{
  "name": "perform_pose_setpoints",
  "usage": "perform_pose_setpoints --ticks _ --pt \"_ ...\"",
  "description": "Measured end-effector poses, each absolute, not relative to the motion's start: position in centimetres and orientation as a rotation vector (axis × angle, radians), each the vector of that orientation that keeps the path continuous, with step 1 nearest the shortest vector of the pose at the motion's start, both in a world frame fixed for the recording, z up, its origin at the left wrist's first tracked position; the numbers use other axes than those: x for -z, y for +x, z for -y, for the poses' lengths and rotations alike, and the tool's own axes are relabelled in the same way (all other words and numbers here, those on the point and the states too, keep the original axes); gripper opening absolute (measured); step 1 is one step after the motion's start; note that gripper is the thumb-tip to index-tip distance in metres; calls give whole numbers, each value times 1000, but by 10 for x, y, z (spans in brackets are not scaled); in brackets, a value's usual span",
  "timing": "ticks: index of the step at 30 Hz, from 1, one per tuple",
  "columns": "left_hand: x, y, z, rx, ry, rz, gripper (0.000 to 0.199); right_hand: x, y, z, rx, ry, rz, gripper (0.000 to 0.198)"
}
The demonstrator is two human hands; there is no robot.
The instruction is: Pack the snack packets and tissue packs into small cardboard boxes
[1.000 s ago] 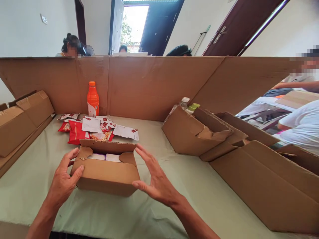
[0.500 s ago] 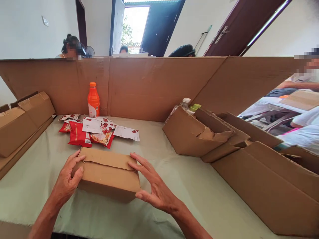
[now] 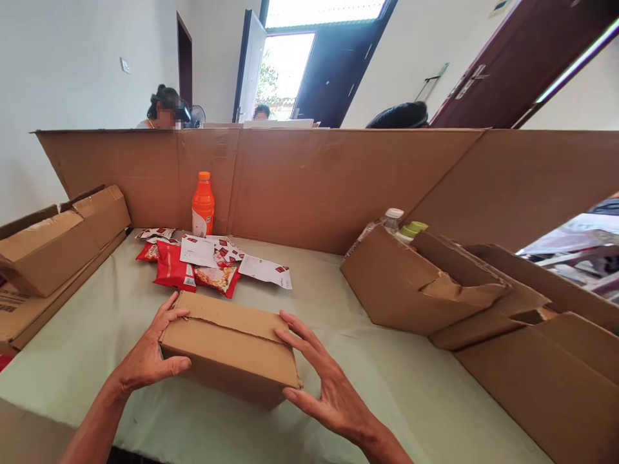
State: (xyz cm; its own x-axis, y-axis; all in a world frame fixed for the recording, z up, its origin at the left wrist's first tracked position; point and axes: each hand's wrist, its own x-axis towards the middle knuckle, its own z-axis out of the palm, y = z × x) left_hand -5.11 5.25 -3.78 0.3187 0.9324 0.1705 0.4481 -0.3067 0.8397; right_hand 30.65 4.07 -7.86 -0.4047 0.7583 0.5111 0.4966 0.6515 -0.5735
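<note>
A closed cardboard box sits on the pale green cloth in front of me, its top flaps meeting in a ragged seam. My left hand grips its left end, fingers at the far top edge and thumb by the front face. At the right end, my right hand has spread fingers on the top edge and its thumb at the front corner. Just beyond the box lie red snack packets and white packets with dark red marks. An orange bottle stands upright behind them.
A tall cardboard partition spans the back. Open cardboard boxes line the right, one holding a clear bottle with a white cap and a green lid. Another long carton lies left. People sit beyond the partition.
My view has swung left and up, so the scene sits farther right and lower. My left thumb has slid from the box top to its front side. The right hand stays at its end.
</note>
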Motion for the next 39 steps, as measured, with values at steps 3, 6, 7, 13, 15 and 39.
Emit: perform_pose_setpoints --ticks 3,6,7,13,15,39 --pt "42 -52 -42 -909 1907 -1222 78 80 308 -40 -475 -965 2072 68" --pt "46 -58 -30 -916 1941 -1225 78 81 307 -40 -530 -949 2052 67" --pt "47 -60 -26 -914 1955 -1227 79 81 306 -40 -553 -945 2047 66" --pt "48 -75 -12 -953 1993 -1298 76 83 291 -45 -688 -902 2009 66" --pt "48 -78 -10 -975 1983 -1317 75 84 284 -48 -733 -882 1986 67" --pt "59 -138 6 -1213 1789 -1532 52 84 196 -70 -1025 -719 1854 75"
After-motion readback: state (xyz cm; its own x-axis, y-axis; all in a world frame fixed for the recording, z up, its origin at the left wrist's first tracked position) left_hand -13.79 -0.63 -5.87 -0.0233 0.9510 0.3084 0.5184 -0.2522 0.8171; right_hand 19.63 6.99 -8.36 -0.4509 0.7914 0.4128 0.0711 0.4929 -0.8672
